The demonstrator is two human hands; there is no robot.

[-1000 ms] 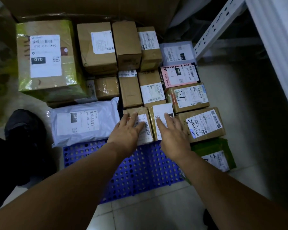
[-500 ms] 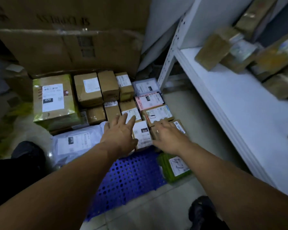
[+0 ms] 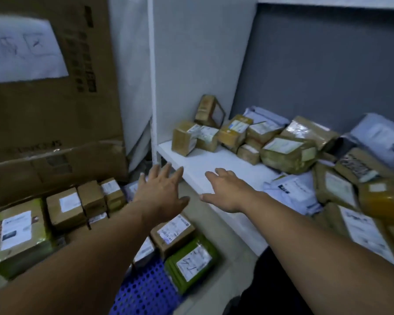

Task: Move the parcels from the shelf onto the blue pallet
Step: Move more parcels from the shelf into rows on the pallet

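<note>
Head view: left hand (image 3: 162, 196) and right hand (image 3: 228, 192) hover by the white shelf (image 3: 205, 164) edge, each grip spread apart, holding nothing. Parcels (image 3: 287, 153) sit piled on the shelf, more boxes (image 3: 65, 208) on the blue pallet (image 3: 146, 289) below-left.

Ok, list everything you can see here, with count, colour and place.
shelf parcels: many, mostly brown, some white, one yellow, on the shelf
shelf: one, white, right
pallet parcels: roughly a dozen visible, brown, white, green, lower left on the pallet
pallet: one, blue, floor, bottom centre
large cardboard boxes: at least two, brown, behind the pallet
paper sheet: one, white, on the upper box
left hand: one, open, empty, beside the shelf corner
right hand: one, open, empty, above the shelf's front edge
</note>
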